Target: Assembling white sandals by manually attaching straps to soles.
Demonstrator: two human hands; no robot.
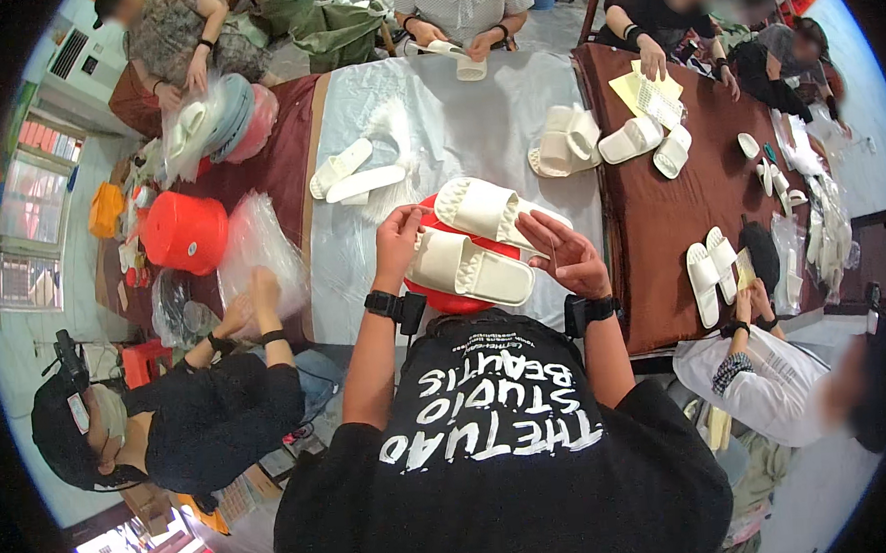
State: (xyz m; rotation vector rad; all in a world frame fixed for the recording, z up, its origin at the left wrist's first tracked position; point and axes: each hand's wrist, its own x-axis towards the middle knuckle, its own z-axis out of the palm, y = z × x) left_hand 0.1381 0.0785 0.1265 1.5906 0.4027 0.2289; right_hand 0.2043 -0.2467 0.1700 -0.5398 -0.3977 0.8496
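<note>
Pairing white slippers at a crowded long table, the work partway through.

The long table (434, 107) under its pale sheet and dark red cloth fills the room, with other people seated round it from nine o'clock to three. At its near edge a red basin (444, 301) sits right before the person. Two white slippers (468, 267) lie across it, soles up, one at twelve o'clock of the other. The left hand (397, 241) is closed on the near slipper's end at nine o'clock; the right hand (562, 253) rests at three o'clock, fingers spread, holding nothing that I can make out. Loose slippers (342, 168) wait at eleven o'clock and a stacked heap (566, 138) at one, so plenty looks left.
</note>
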